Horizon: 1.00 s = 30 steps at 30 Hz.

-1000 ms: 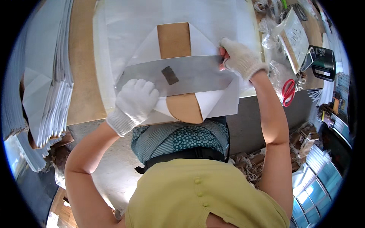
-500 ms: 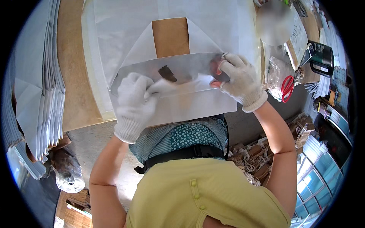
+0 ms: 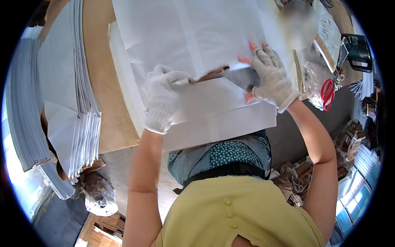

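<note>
We see both of our hands, in white knit gloves, working on a large white paper sheet [image 3: 214, 111] that lies across the counter [image 3: 105, 107]. Our left hand [image 3: 162, 99] is curled shut, pinching a folded edge of the sheet near its middle. Our right hand [image 3: 269, 78] lies flat with its fingers spread, pressing down on a grey metal plate [image 3: 240, 78] that is tucked under the fold; it grips nothing. A thin strip of brown board [image 3: 212, 75] shows in the gap between the two hands.

At the right, a clear plastic bag [image 3: 314, 74] rests on the counter, but we cannot tell what it holds. Red-handled scissors [image 3: 328, 92] lie just beside it, and a dark green tool [image 3: 356, 47] sits near the far right edge.

The counter is a brown board top. To the left, a tall stack of white sheets [image 3: 78, 115] covers its end, with a second stack [image 3: 26, 111] further left. The near edge of the paper overhangs the counter toward our body. Below it, grey floor shows, with a tied plastic sack [image 3: 98, 193] at the lower left and brown scraps [image 3: 296, 177] at the lower right.
</note>
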Each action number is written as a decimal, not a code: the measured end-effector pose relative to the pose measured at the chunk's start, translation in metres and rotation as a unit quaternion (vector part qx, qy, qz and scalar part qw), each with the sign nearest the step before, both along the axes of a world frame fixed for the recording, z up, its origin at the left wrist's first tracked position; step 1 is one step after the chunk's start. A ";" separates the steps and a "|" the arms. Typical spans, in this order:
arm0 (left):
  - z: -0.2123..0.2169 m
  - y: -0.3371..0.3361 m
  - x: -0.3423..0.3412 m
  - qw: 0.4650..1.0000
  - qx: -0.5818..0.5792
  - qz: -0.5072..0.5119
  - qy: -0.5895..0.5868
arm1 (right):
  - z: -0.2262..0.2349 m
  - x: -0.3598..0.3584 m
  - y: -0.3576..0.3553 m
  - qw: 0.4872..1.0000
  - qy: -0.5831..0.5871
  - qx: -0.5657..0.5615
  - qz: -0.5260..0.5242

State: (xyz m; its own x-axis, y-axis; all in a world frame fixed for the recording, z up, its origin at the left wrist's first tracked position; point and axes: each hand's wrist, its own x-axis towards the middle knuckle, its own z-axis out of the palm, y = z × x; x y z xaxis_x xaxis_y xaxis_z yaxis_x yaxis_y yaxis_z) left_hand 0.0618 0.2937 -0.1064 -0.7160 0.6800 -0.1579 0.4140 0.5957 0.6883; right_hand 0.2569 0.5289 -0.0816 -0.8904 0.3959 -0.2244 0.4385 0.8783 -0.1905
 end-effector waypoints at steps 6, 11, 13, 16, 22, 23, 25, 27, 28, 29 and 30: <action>0.004 -0.005 0.027 0.993 0.087 0.004 0.073 | -0.015 0.026 -0.011 0.995 0.101 -0.003 0.022; 0.008 -0.010 0.032 0.989 0.113 -0.088 0.047 | -0.013 0.031 -0.010 0.983 0.145 0.061 0.098; 0.017 -0.016 0.023 0.981 0.091 -0.173 -0.013 | -0.016 0.022 -0.015 0.971 0.202 0.030 0.122; 0.038 -0.010 0.035 0.979 0.055 -0.191 0.047 | -0.017 -0.015 -0.045 0.983 0.160 -0.063 0.068; 0.061 0.004 0.054 0.949 0.015 -0.087 0.303 | 0.013 -0.013 -0.038 0.957 0.258 -0.036 0.128; 0.061 0.007 0.061 0.945 -0.005 -0.080 0.316 | 0.016 -0.013 -0.042 0.957 0.273 -0.042 0.095; 0.053 0.024 0.075 0.946 0.001 -0.070 0.317 | 0.026 -0.022 -0.055 0.958 0.284 -0.026 0.038; 0.057 0.032 0.083 0.946 0.009 -0.077 0.315 | 0.034 -0.016 -0.061 0.954 0.297 -0.029 0.011; 0.062 0.035 0.085 0.945 0.021 -0.089 0.314 | 0.037 -0.012 -0.062 0.952 0.303 -0.032 0.012; 0.066 0.033 0.088 0.944 0.031 -0.102 0.313 | 0.039 -0.008 -0.063 0.950 0.309 -0.038 0.011; 0.070 0.028 0.087 0.939 0.045 -0.118 0.321 | 0.042 -0.001 -0.058 0.950 0.308 -0.034 0.035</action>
